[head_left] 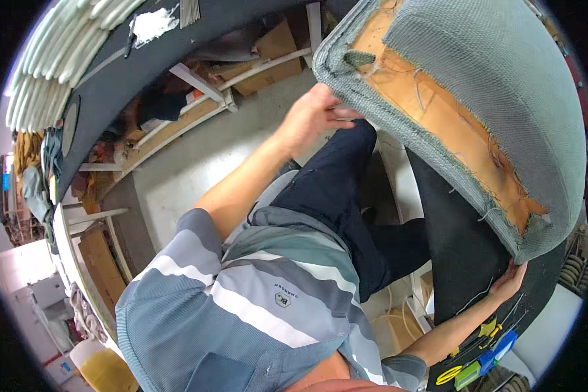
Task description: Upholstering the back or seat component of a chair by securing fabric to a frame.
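A large curved upholstered seat piece (483, 85) in grey woven fabric stands tilted at the right. Its bare tan panel (431, 111) faces me, with loose threads and rough fabric edges round it. My left hand (310, 121) is at its near left edge, fingers stretched out and apart; the knuckles meet or nearly meet the fabric. At the bottom corner, my right hand (507, 283) grips the piece from below, its fingertips partly hidden by the corner. The piece rests on a black-covered table (454, 242).
Yellow-handled tools (487, 328) and a blue-and-green item (483, 362) lie near my right forearm. White tubular parts (62, 59) are stacked at the far left on a dark tabletop. Underneath, a shelf (157, 147) holds cardboard and fabric scraps. My legs are beside the table.
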Demonstrator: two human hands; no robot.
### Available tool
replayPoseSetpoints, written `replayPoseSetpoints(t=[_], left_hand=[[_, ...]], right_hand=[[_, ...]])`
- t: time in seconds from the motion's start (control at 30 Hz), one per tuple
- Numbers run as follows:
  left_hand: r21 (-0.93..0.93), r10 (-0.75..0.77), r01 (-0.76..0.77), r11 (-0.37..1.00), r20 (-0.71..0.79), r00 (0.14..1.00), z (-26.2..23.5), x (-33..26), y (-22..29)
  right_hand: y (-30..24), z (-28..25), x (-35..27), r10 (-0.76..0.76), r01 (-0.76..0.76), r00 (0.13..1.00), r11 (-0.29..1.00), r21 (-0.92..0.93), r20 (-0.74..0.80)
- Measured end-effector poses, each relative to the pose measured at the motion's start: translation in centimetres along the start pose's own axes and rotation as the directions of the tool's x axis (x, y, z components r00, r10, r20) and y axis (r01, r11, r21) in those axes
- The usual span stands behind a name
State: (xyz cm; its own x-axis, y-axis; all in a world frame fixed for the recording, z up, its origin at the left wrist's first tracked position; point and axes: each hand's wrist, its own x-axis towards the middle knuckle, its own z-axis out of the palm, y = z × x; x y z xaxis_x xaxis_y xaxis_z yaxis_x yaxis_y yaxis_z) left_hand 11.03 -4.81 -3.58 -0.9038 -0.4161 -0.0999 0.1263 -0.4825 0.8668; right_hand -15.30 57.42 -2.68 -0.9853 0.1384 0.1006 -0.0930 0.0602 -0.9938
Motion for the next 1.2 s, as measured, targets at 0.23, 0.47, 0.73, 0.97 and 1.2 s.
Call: replayPoseSetpoints(t=[0.23,0.47,0.73,0.97,1.2], left_hand=[[0.029,0.084,-0.081,0.996,-0.164,0.983,1.4,0.9,-0.1],[-0.008,0.104,-0.108,0.994,-0.207,0.973,1.1,0.4,-0.9],[0.005,0.104,-0.104,0.995,-0.15,0.983,-1.4,1.7,0.2],[0.594,-0.072,-0.044,0.803,0.169,0.983,2.6,-5.4,-2.1],[0.356,0.354,-0.925,0.134,0.855,0.38,24.5,-0.9,-4.1]], right_hand=[[0.0,1.5,-0.6,-0.012,0.007,0.997,0.998,-0.066,-0.079],[0.3,1.1,-0.6,-0.079,0.07,0.994,0.99,-0.119,-0.073],[-1.8,4.4,-4.5,-0.073,0.068,0.996,0.994,-0.081,-0.052],[-4.2,8.0,-6.9,-0.038,0.034,0.999,0.989,-0.145,-0.029],[-4.2,8.0,-9.2,-0.074,0.064,0.997,0.966,-0.251,-0.031]])
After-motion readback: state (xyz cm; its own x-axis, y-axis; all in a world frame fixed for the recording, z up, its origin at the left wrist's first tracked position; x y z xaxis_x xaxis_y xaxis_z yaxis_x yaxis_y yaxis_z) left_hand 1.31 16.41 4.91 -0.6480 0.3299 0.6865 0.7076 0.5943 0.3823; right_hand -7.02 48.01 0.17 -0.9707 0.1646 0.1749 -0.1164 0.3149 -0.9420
